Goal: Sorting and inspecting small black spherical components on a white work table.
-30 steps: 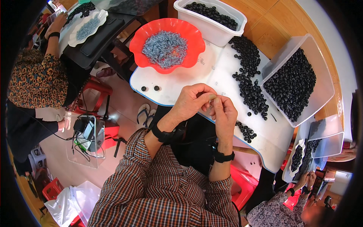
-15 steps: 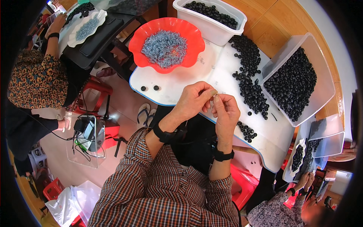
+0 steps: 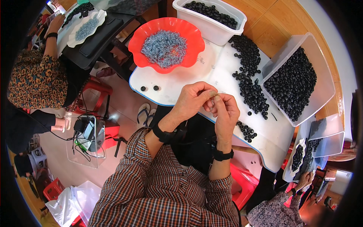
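Over the near edge of the white table [image 3: 177, 85], my left hand [image 3: 193, 99] and my right hand [image 3: 226, 108] meet with thumbs and fingertips pinched together. Whatever sits between the fingertips is too small and too covered to name. Beyond my left hand stands a red wavy-rimmed bowl [image 3: 136, 47] with small clear bluish pieces [image 3: 164, 47] heaped in it. Two black ring-shaped pieces [image 3: 156, 87] lie by the table's left edge. To the right of my right hand spreads a loose trail of the same black pieces [image 3: 252, 94], with a small group [image 3: 246, 132] near the front edge.
A white tub [image 3: 238, 17] of black pieces stands at the back, and a clear bin [image 3: 329, 89] full of them tilts at the right. One co-worker [image 3: 38, 79] works at a dark table on the left, another [image 3: 276, 210] at lower right. A red stool [image 3: 96, 94] stands leftward.
My hands have barely shifted, the fingertips still pinched together. At the left, the co-worker's arm and dark-clothed leg have moved slightly.
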